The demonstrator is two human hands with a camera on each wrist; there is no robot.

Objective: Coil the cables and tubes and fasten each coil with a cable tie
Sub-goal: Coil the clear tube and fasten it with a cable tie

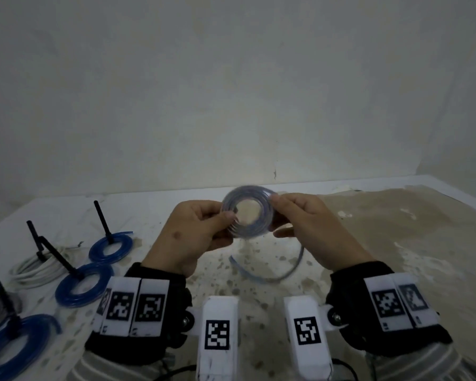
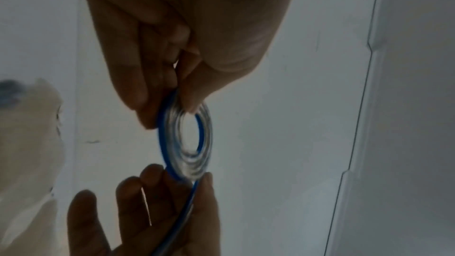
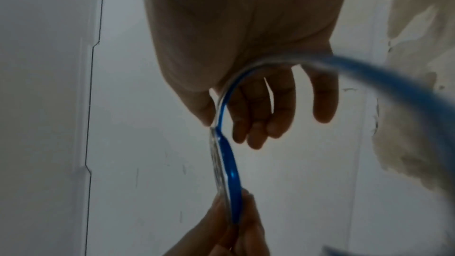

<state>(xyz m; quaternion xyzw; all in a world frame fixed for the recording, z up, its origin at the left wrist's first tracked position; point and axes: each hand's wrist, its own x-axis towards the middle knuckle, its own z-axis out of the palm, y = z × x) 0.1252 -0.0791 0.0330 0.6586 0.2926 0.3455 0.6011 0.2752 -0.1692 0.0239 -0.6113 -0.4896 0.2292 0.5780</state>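
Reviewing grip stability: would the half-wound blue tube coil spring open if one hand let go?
Probably: the blue tube coil carries no tie, and both the left hand and right hand pinch it. Its loose tail holds a curve, suggesting springy tubing.

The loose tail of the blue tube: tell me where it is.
In the head view the loose tail hangs below the coil, curving down from the right hand over the table, between the wrists.

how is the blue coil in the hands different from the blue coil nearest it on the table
The held coil is up in the air, pinched by the left hand and right hand; the table coil lies flat. The held coil has a loose tail still unwound and no tie visible; the table coil carries a black cable tie. Both are blue tubing.
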